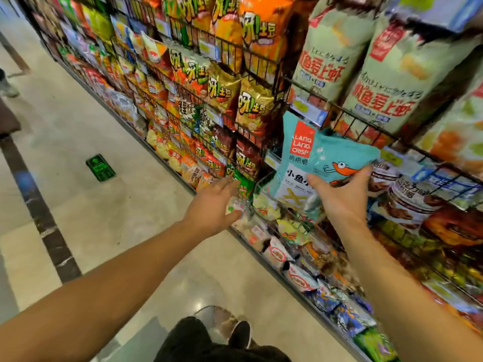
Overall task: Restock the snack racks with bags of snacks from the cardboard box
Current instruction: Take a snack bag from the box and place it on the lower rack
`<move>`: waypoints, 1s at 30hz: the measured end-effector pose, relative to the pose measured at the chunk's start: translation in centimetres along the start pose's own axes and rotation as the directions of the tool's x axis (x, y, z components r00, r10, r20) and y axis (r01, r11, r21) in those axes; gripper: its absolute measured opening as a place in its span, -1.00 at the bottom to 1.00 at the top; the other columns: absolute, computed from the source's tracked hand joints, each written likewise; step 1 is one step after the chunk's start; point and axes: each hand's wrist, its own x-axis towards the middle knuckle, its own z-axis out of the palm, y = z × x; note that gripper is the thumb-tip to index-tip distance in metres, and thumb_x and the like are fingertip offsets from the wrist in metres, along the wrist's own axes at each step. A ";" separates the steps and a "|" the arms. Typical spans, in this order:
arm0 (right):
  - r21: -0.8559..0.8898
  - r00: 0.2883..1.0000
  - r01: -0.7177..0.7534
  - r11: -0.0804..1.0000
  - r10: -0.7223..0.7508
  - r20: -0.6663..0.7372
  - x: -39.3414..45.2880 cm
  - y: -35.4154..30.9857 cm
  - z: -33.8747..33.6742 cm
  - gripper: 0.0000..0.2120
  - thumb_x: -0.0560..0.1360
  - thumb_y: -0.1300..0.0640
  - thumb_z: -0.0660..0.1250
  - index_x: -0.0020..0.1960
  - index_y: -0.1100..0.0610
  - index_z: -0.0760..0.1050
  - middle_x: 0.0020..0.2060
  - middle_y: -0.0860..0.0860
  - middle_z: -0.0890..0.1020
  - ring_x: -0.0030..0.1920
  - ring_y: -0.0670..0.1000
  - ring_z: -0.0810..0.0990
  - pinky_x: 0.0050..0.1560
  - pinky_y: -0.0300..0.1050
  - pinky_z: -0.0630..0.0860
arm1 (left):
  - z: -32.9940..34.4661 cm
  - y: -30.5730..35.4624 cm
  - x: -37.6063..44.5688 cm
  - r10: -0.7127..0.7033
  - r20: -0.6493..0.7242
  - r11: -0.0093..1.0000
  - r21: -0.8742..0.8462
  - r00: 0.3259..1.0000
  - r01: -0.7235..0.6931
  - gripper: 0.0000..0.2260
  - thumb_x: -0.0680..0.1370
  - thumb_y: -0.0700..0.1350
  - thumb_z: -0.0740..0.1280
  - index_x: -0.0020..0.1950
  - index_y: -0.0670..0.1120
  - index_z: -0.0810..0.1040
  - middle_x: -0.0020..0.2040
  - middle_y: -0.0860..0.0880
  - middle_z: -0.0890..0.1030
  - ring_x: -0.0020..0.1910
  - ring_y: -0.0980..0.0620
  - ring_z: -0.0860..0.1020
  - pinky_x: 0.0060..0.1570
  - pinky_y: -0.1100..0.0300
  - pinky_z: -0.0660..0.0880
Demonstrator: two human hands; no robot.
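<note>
Head view: the right hand (342, 194) grips one teal snack bag (313, 158), tilted, in front of the wire snack racks (261, 58). Left hand (214, 205) is spread, fingers relaxed, holding nothing, beside a wire basket (264, 182) containing small packets. Two large pale-green bags (392, 74) stand upright on the rack above.

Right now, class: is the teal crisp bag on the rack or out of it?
Out: the right hand holds the teal crisp bag in front of the wire rack.
</note>
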 end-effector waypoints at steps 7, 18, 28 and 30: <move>-0.053 0.987 0.063 0.997 -0.070 -0.143 4.1 -0.5 3.2 -0.27 0.36 0.24 0.61 0.39 0.25 0.29 -0.01 -0.27 0.46 -0.12 -0.56 0.47 -0.18 -0.61 0.37 | -0.1 -3.1 9.4 0.088 0.165 0.984 0.139 0.982 -0.112 -0.29 0.62 0.26 0.17 0.64 0.07 -0.07 0.64 -0.01 -0.07 0.61 -0.09 -0.04 0.56 -0.10 0.00; -0.097 0.956 -0.022 0.995 -0.007 -0.293 7.7 0.7 11.6 -0.29 0.38 0.23 0.60 0.17 -0.29 0.21 0.09 -0.34 0.42 0.01 -0.55 0.42 -0.07 -0.64 0.33 | 0.5 -8.7 22.3 0.359 0.282 0.901 0.142 0.890 -0.409 -0.28 0.61 0.23 0.21 0.64 0.03 -0.07 0.64 -0.06 0.00 0.60 -0.14 0.02 0.54 -0.14 0.04; -0.042 0.913 -0.128 0.991 0.101 -0.396 10.5 3.2 16.4 -0.20 0.33 0.21 0.64 0.28 -0.17 0.18 0.11 -0.34 0.47 0.06 -0.49 0.48 0.05 -0.55 0.40 | 3.6 -9.7 29.2 0.378 0.312 0.882 0.163 0.871 -0.442 -0.23 0.59 0.21 0.24 0.64 0.03 -0.12 0.63 -0.11 -0.04 0.60 -0.20 -0.07 0.53 -0.21 -0.01; -0.028 0.908 -0.155 0.987 0.131 -0.398 10.4 3.6 16.2 -0.21 0.32 0.22 0.64 0.33 -0.12 0.23 0.08 -0.31 0.54 0.06 -0.39 0.56 0.02 -0.47 0.47 | 4.4 -9.7 29.8 0.379 0.311 0.875 0.186 0.872 -0.447 -0.20 0.57 0.23 0.24 0.63 0.04 -0.16 0.63 -0.10 -0.04 0.59 -0.19 -0.09 0.52 -0.23 -0.01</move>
